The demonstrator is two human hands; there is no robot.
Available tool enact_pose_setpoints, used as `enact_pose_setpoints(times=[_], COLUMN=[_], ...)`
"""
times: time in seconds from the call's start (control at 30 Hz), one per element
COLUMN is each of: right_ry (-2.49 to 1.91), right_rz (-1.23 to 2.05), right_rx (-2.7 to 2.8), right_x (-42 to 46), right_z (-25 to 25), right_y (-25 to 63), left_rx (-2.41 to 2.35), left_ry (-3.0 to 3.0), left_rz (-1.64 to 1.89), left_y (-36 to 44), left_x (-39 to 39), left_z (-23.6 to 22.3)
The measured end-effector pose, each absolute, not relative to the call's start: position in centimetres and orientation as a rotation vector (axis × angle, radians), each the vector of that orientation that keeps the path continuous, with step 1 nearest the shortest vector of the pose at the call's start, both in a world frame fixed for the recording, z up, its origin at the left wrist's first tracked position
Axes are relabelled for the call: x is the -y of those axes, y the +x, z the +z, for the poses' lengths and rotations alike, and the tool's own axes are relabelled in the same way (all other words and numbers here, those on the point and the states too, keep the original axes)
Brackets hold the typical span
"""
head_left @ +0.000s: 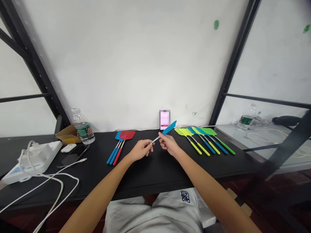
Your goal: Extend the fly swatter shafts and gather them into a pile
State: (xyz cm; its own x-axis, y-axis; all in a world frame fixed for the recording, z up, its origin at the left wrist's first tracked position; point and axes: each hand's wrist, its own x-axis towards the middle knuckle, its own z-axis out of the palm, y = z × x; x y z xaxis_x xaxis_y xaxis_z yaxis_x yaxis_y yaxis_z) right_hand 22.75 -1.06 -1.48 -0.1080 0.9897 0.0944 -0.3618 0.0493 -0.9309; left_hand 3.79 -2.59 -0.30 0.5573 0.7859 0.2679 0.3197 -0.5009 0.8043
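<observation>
Between my hands, above the black tabletop, I hold a fly swatter with a blue head (169, 127) seen nearly edge-on and a thin metal rod. My left hand (142, 149) is closed round its lower end, so the grip is hidden. My right hand (168, 144) pinches the rod just below the head. To the left lie blue swatters (112, 154) and a red swatter (127, 135), their heads overlapping. On the right, several yellow-green swatters (196, 147), blue swatters (220, 146) and a green swatter (228, 148) lie fanned out.
A phone (165, 120) leans upright against the wall. At left are a water bottle (84, 127), a cardboard box (68, 135), a white case (68, 148), a dark phone (73, 157), a power strip (46, 160) and loose white cables (62, 184). Black metal posts (234, 61) frame the table.
</observation>
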Motion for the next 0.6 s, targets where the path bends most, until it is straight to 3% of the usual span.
enact_pose_setpoints(times=[0.23, 0.6], right_ry=[-0.748, -0.847], right_rz=[1.225, 1.186], right_rx=[0.944, 1.349], right_x=[0.4, 2.1], right_z=[-0.9, -1.6], right_y=[24.0, 21.3], left_rx=[-0.858, -1.086], left_ry=[2.039, 2.294], left_rz=[0.805, 0.974], left_y=[3.4, 4.4], left_x=[2.5, 2.8], left_z=[-0.4, 0.0])
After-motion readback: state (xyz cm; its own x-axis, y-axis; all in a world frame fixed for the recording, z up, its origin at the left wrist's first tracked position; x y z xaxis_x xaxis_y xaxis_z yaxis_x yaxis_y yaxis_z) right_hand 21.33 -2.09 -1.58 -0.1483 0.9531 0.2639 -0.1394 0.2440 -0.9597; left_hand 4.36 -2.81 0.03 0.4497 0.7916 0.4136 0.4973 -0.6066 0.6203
